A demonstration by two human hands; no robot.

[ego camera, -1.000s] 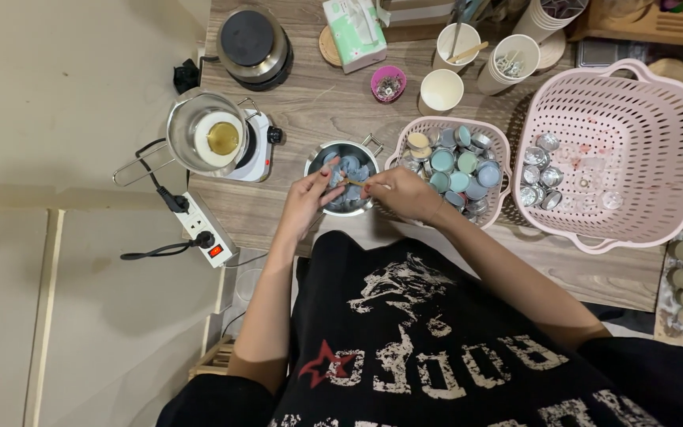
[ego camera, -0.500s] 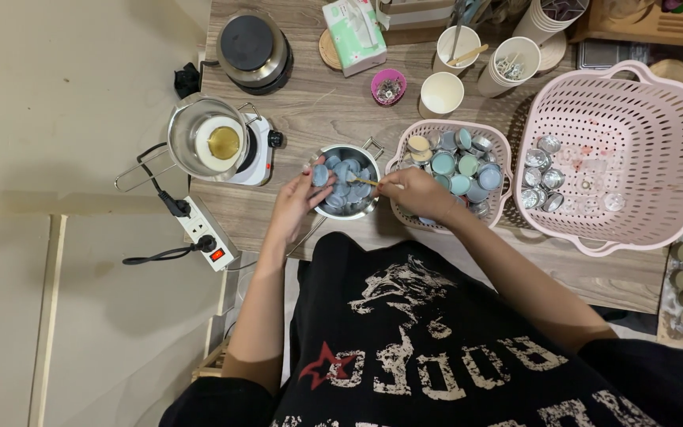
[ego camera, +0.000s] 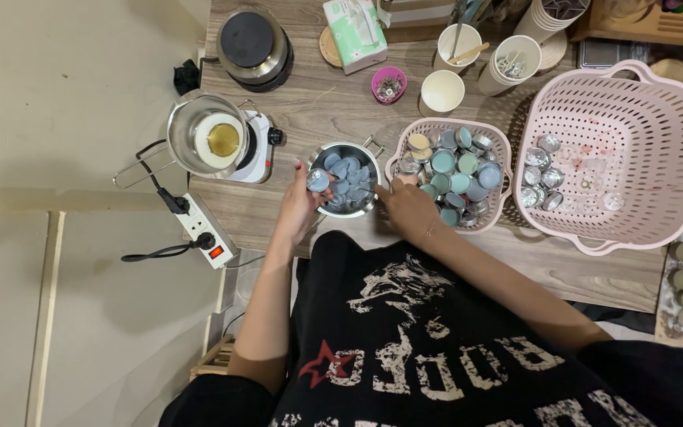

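My left hand (ego camera: pixel 300 199) holds a small round tin with a blue disc (ego camera: pixel 318 180) at the left rim of a metal pot (ego camera: pixel 347 179) filled with several blue wax discs. My right hand (ego camera: pixel 405 207) rests on the table between that pot and a small pink basket (ego camera: pixel 454 171) packed with several tins of blue and green wax. Its fingers point toward the basket's near left edge; whether they pinch anything I cannot tell.
A large pink basket (ego camera: pixel 642 150) with a few empty tins stands at the right. A steel pot with a cup of yellow liquid (ego camera: pixel 216 141) sits on a small hotplate at the left, beside a power strip (ego camera: pixel 199 231). Cups, a tissue box (ego camera: pixel 354 30) and a black burner (ego camera: pixel 252 46) line the back.
My left hand has lifted a tin away to the pot's left rim. My right hand has dropped from above the pot to the table beside the small basket.
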